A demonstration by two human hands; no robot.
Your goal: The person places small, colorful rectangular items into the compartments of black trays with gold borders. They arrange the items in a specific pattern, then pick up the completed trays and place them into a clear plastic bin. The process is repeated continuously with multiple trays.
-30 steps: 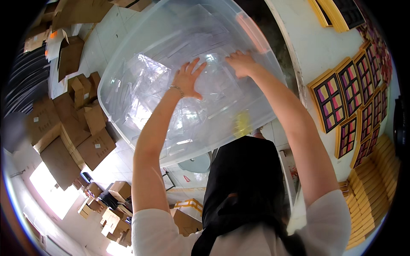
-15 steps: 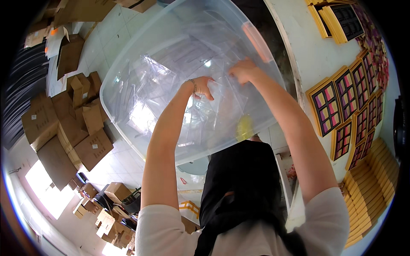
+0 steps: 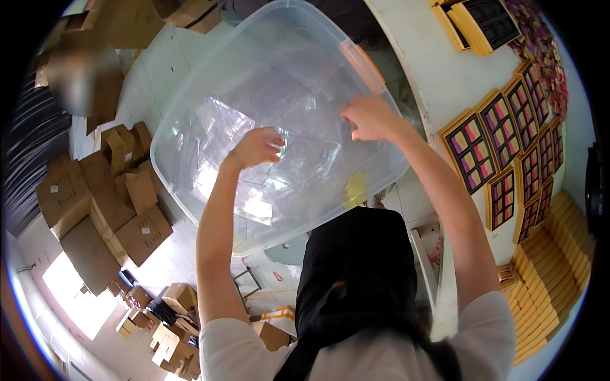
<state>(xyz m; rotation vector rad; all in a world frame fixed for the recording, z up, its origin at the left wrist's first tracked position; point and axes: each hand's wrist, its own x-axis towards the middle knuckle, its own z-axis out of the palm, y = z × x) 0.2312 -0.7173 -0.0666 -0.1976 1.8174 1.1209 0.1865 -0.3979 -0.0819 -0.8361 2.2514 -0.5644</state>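
Observation:
A large clear plastic bin point(image 3: 190, 219) with an orange handle holds a loose heap of thin transparent plastic pieces point(image 3: 225, 114), many of them glinting. Over its left middle, my left hand point(image 3: 256, 147) has its fingers curled at the edge of a clear plastic piece point(image 3: 311, 166); glare blurs the exact contact. Toward the bin's right side is my right hand point(image 3: 372, 119), its forefinger and thumb apart. I can make out nothing between them. A yellow patch point(image 3: 354, 189) shows at the bin's near right wall.
Brown cardboard boxes point(image 3: 121, 209) are piled on the floor to the left. On the right, a pale table point(image 3: 416, 60) carries yellow-framed trays point(image 3: 470, 151) with pink, purple and cream pieces in dark grids. Stacked yellow strips point(image 3: 546, 267) fill the lower right. My black-clad lap touches the bin's near side.
My left hand has moved left and slightly nearer, its fingers more curled. My right hand has shifted slightly right and nearer, so the hands are farther apart. The bin sits slightly differently in view.

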